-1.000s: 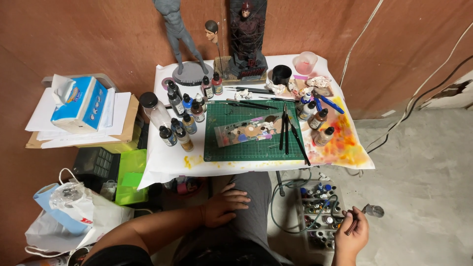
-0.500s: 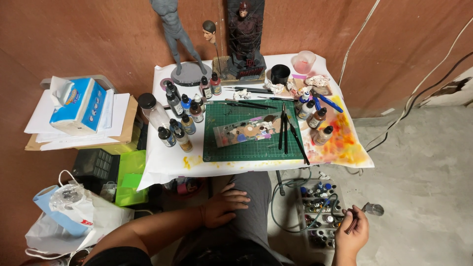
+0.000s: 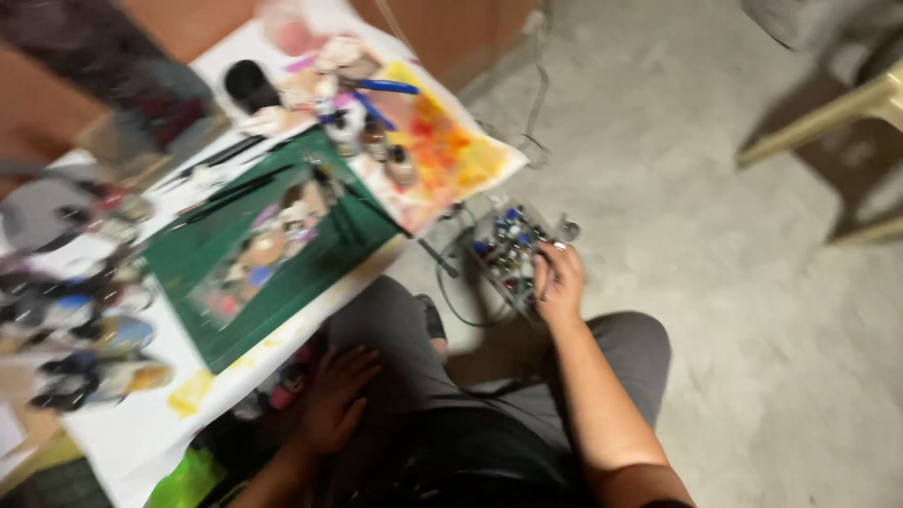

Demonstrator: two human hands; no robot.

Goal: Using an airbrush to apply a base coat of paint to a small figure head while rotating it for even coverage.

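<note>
While I sit on the concrete floor [image 3: 715, 282] beside a low surface [image 3: 141, 442] draped in white, my right hand [image 3: 559, 278] reaches out and down to a clear rack of small paint bottles [image 3: 503, 249] standing on the floor by my right knee. My right forearm runs straight from the lower edge of the view up to the rack, wrist slightly bent, and my fingers [image 3: 546, 268] are curled over the bottle tops; motion blur keeps me from telling whether they grip one bottle or only touch them. My left hand [image 3: 337, 397] lies palm down on my left thigh, fingers spread and loose, holding nothing.

A green cutting mat [image 3: 273, 254] covers the middle of the surface, with a small painted piece lying on it and dark brushes [image 3: 230, 183] laid along its far edge. Beyond the mat, a sheet stained orange and yellow [image 3: 451, 150] hangs over the corner nearest the rack, and a few paint bottles [image 3: 386, 150] stand at its edge. Blue-handled pliers [image 3: 381, 89] rest at the far side. More bottles [image 3: 85, 348] crowd the left end, too blurred to make out. A pale chair leg [image 3: 828, 118] crosses the upper right.
</note>
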